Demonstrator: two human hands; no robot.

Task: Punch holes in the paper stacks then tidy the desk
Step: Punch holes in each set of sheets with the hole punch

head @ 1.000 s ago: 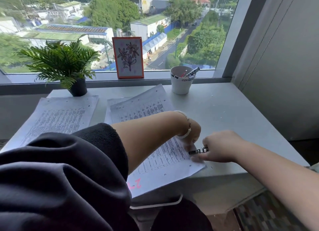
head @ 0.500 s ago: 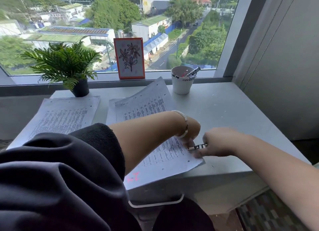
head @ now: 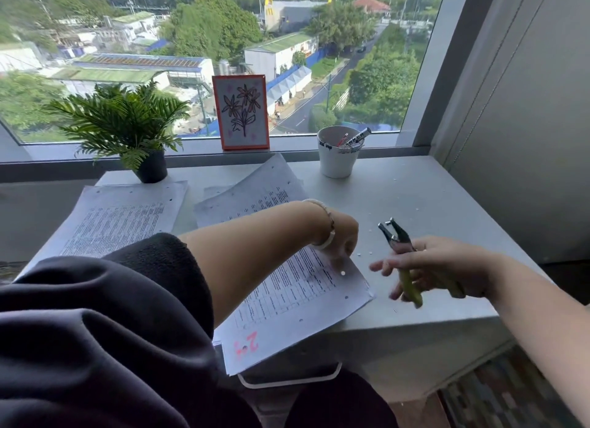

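Both hands worked over the pale grey bench [head: 415,197] set against a wide window [head: 191,44]. The left hand [head: 343,236], fingers curled down, pressed on the nearer paper stack [head: 300,300], which hung over the bench's front edge. Just right of that stack, the right hand [head: 437,268] was lifted off the bench, its fingers loosely spread around the green handles of a metal hole punch [head: 397,240], its jaws pointing away. Small white paper dots [head: 364,254] lay on the bench beside the stack. Left of it lay a second printed stack [head: 124,216]; behind it stood a white cup [head: 335,162], a potted fern [head: 124,124] and a framed flower drawing [head: 241,111].
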